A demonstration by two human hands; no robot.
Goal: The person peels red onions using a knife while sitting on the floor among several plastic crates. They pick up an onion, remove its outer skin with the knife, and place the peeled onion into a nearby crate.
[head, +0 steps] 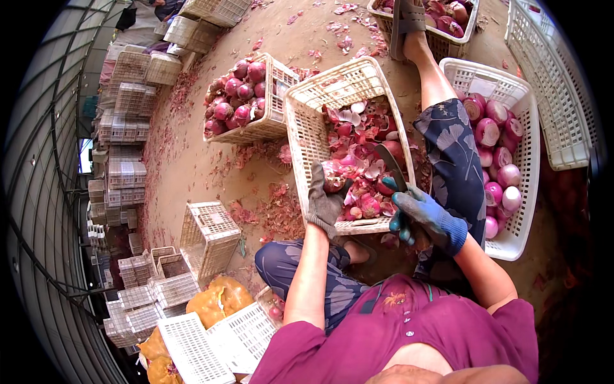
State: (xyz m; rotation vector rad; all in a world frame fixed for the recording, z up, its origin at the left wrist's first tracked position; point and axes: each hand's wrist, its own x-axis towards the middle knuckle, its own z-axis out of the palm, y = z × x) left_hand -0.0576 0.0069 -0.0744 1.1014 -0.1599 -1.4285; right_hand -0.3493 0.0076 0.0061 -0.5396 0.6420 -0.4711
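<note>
My left hand [322, 204], in a grey glove, cups a red onion [332, 176] at the near left corner of a crate. The fingers partly hide this onion. In my right hand [427, 218], in a blue glove, is a knife with a dark, curved blade [392, 165], its tip pointing away over the crate. The white plastic crate [304, 139] stands tilted between my legs. Inside it lie loose red onion skins [357, 158] and several onions. A white crate [525, 139] to the right holds peeled purple onions [488, 132].
A crate [278, 79] of unpeeled onions [237, 98] stands beyond on the left, another crate [451, 45] by my outstretched foot. Upright crates [551, 81] line the far right. Stacked crates [127, 177], orange mesh sacks [223, 297] and scattered skins [276, 211] lie to the left.
</note>
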